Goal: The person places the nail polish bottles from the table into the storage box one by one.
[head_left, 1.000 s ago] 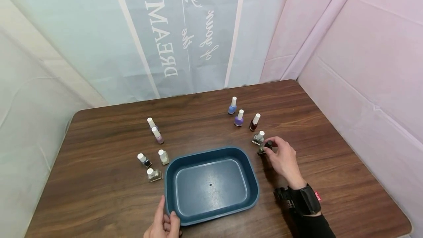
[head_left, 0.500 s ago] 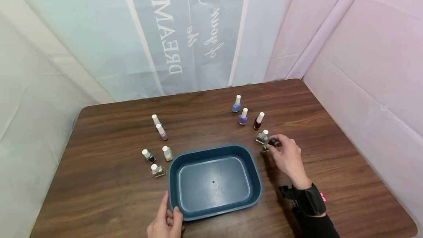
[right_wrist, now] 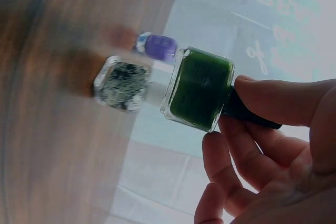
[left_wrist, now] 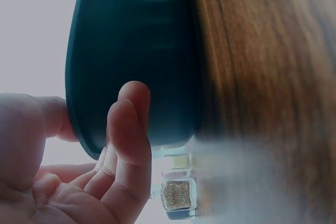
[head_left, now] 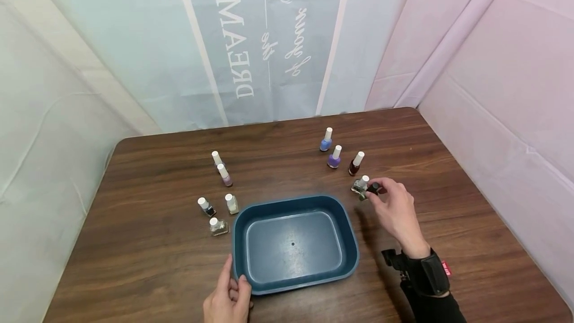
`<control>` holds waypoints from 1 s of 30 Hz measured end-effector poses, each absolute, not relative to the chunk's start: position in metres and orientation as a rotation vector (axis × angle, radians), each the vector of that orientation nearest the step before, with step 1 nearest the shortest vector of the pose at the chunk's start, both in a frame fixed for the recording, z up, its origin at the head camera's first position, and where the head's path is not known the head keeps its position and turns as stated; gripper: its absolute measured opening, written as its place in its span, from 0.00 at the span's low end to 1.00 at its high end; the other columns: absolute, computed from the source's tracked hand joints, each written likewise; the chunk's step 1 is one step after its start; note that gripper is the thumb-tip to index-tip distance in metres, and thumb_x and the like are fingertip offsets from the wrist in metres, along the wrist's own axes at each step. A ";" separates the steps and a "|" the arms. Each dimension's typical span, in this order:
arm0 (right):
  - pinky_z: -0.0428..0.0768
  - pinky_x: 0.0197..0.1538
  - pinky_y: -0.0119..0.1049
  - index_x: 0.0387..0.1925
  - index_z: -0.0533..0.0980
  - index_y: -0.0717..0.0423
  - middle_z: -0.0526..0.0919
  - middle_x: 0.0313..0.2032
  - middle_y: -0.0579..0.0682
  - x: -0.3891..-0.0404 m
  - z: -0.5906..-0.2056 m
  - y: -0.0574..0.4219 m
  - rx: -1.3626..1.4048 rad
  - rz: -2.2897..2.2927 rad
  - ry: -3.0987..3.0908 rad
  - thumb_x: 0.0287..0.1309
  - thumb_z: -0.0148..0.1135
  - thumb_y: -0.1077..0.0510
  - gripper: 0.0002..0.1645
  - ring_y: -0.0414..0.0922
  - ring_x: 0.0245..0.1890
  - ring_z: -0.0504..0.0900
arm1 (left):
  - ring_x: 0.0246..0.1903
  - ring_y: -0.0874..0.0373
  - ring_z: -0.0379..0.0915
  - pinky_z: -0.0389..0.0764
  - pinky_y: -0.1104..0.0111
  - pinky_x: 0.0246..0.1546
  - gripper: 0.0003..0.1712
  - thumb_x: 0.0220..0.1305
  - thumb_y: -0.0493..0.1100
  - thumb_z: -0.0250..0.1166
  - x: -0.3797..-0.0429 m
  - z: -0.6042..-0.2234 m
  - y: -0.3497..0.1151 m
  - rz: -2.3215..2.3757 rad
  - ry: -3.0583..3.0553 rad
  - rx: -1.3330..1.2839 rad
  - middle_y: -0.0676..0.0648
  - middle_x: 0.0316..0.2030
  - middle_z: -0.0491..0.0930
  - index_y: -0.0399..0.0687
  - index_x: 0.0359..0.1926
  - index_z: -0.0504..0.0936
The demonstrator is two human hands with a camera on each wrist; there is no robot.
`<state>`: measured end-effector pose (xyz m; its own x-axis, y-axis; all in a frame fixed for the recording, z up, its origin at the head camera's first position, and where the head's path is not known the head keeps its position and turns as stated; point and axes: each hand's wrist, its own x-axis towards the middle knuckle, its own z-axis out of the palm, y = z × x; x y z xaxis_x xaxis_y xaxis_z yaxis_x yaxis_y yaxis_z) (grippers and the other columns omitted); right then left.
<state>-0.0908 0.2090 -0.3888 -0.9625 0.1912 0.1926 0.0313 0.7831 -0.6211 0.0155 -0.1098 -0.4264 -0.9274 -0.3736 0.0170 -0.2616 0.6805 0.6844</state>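
My right hand (head_left: 396, 211) pinches the black cap of a dark green nail polish bottle (right_wrist: 202, 88). In the right wrist view the bottle lies sideways across the picture and its glass is fully visible. Just beyond it stands a clear nail polish bottle with black-and-white flecks (right_wrist: 124, 84) and a white cap. A blue rectangular tray (head_left: 293, 285) sits in the middle of the table. At its near left corner my left hand (head_left: 228, 295) grips the rim, thumb and forefinger on either side of the corner, the other fingers curled by the outer wall.
Behind the right hand stand a dark red bottle (head_left: 354, 167), a purple bottle (head_left: 334, 161) and a blue bottle (head_left: 325, 144). Left of the tray are a glitter bottle (head_left: 219, 228), a dark bottle (head_left: 208, 209), a pale bottle (head_left: 232, 206) and a lilac bottle (head_left: 226, 180).
The right hand has raised the green nail polish bottle slightly, close beside the flecked one. The left hand keeps its place at the tray corner. The head view has shifted a little.
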 end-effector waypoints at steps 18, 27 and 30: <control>0.63 0.43 0.46 0.47 0.79 0.58 0.83 0.40 0.58 -0.094 -0.365 0.185 -0.010 0.945 -2.688 0.58 0.63 0.66 0.14 0.54 0.44 0.74 | 0.10 0.76 0.64 0.69 0.77 0.15 0.27 0.59 0.36 0.62 0.015 -0.424 -0.117 -1.177 -2.749 0.526 0.59 0.14 0.73 0.41 0.61 0.74; 0.64 0.37 0.40 0.47 0.78 0.57 0.83 0.40 0.57 -0.094 -0.355 0.170 0.062 0.939 -2.703 0.58 0.63 0.66 0.14 0.51 0.41 0.73 | 0.14 0.78 0.62 0.67 0.79 0.18 0.26 0.53 0.35 0.66 0.014 -0.432 -0.121 -1.076 -2.641 0.402 0.61 0.16 0.70 0.42 0.56 0.79; 0.67 0.35 0.38 0.47 0.79 0.56 0.83 0.40 0.56 -0.094 -0.353 0.166 0.087 0.924 -2.715 0.57 0.64 0.66 0.15 0.49 0.40 0.73 | 0.16 0.78 0.61 0.66 0.80 0.19 0.26 0.51 0.34 0.68 0.013 -0.434 -0.121 -1.060 -2.591 0.337 0.61 0.17 0.70 0.41 0.55 0.80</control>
